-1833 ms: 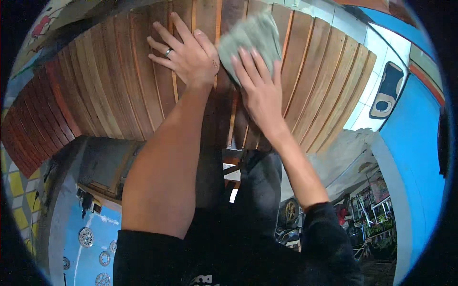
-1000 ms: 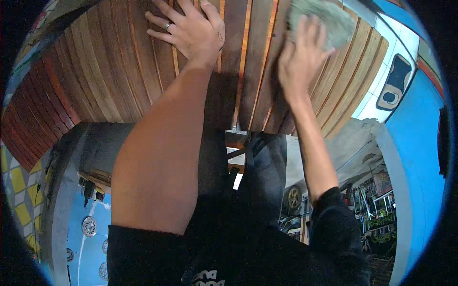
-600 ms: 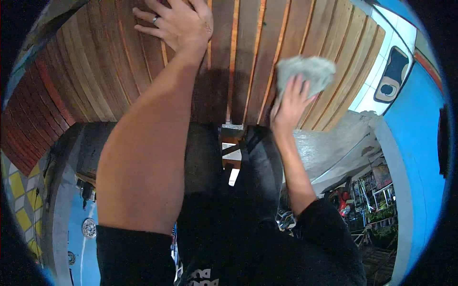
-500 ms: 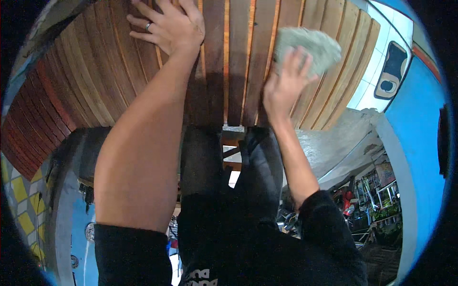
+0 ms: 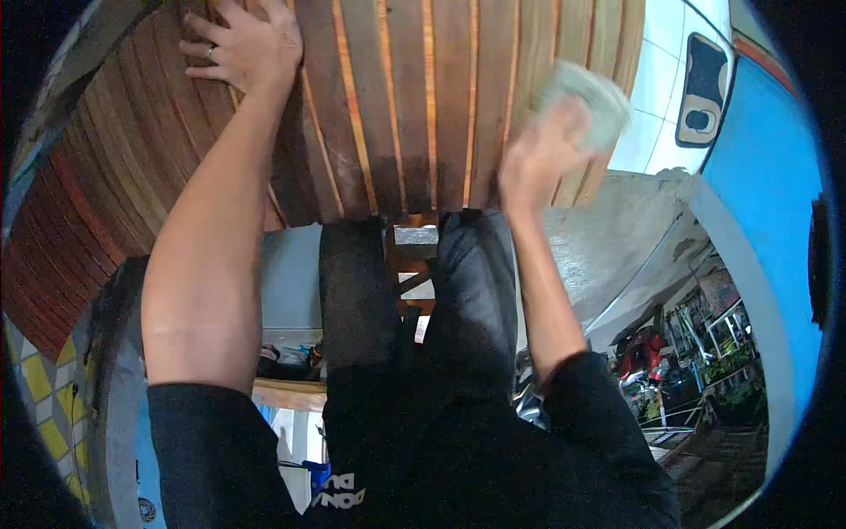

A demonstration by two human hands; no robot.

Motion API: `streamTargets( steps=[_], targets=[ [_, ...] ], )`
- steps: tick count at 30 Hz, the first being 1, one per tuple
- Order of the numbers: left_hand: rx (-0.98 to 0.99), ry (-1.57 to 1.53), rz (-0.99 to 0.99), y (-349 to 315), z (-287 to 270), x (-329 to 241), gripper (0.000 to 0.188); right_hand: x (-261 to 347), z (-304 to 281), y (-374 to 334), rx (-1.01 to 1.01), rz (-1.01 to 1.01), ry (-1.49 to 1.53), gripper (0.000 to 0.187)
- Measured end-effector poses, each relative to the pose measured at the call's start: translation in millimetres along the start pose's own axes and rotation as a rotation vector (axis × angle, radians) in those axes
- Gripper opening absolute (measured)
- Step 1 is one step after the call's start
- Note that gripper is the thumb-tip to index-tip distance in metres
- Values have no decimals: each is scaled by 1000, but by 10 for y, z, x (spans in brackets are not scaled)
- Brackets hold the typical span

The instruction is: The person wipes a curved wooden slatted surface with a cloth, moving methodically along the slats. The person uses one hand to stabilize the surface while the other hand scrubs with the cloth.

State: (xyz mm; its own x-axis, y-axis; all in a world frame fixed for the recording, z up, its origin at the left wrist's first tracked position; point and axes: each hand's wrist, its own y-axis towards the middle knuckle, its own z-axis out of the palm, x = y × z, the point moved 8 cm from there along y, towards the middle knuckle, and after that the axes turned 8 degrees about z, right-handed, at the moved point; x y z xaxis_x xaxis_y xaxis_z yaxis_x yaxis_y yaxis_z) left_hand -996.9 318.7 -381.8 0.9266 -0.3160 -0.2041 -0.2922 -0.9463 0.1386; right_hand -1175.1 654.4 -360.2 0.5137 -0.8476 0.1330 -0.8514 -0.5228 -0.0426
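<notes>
A wooden slatted surface (image 5: 401,115), brown with lighter gaps between its slats, spreads in front of me. My left hand (image 5: 251,48) rests on it at the far left, palm down, with a ring on one of its spread fingers. Over the slats near the right end is my right hand (image 5: 539,159), smeared by motion, on a folded pale green cloth (image 5: 601,95). The cloth is also blurred, and its underside is hidden.
A darker red slatted piece (image 5: 57,251) lies to the left. Beyond the right end are white floor tiles (image 5: 656,93), a black and beige mat (image 5: 703,93) and a blue wall (image 5: 767,194). A red motorcycle-like shape (image 5: 643,353) stands lower right.
The whole view has shifted, so the slats and my left hand appear farther left. My right hand and the cloth have moved over the slats toward the right end.
</notes>
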Motion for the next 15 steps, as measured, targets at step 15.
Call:
streamTargets(
  steps=[15],
  targets=[
    [-98,184,-157,-407,359,-1320,66,-25,-101,94,-33,-77,156,48]
  ],
)
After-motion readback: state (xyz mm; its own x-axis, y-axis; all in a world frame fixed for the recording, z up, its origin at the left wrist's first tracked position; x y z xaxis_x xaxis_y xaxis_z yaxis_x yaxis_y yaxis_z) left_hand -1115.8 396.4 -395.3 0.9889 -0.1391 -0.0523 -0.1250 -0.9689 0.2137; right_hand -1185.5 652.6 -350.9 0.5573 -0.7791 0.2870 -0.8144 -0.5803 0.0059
